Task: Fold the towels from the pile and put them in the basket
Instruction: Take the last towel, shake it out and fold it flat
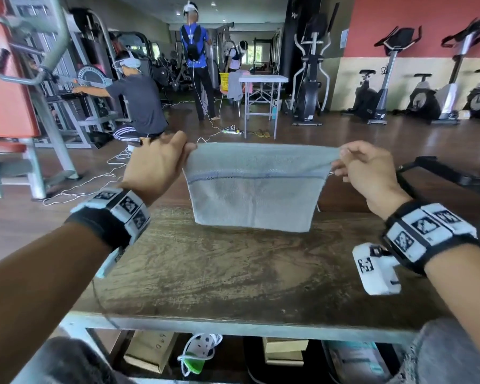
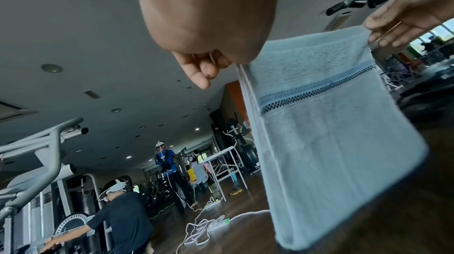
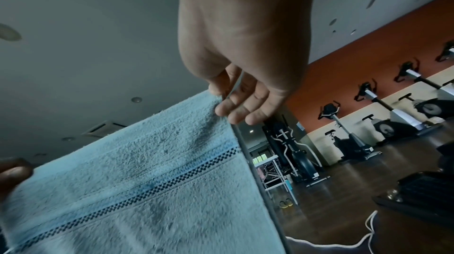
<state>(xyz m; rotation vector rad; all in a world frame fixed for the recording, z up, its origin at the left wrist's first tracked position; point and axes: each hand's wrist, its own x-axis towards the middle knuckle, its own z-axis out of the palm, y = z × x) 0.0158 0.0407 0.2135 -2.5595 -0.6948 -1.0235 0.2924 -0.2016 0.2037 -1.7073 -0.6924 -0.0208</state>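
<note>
Pinched at both top corners, one light-blue towel (image 1: 254, 187) is held by left hand (image 1: 153, 164) and right hand (image 1: 369, 173).
Its lower edge hangs just above the wooden table (image 1: 233, 273).

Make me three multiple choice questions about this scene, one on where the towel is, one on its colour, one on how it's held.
1. Where is the towel?
A. Flat on the table
B. Held up over the table
C. On the floor

2. What colour is it?
A. Light blue
B. Red
C. Yellow

3. How is it held?
A. One hand only
B. Draped over a forearm
C. Left hand and right hand each pinch a top corner

Key: 1 B, it hangs over the tabletop. 2 A, pale blue with a darker stripe. 3 C, both hands pinch its top corners.
</note>
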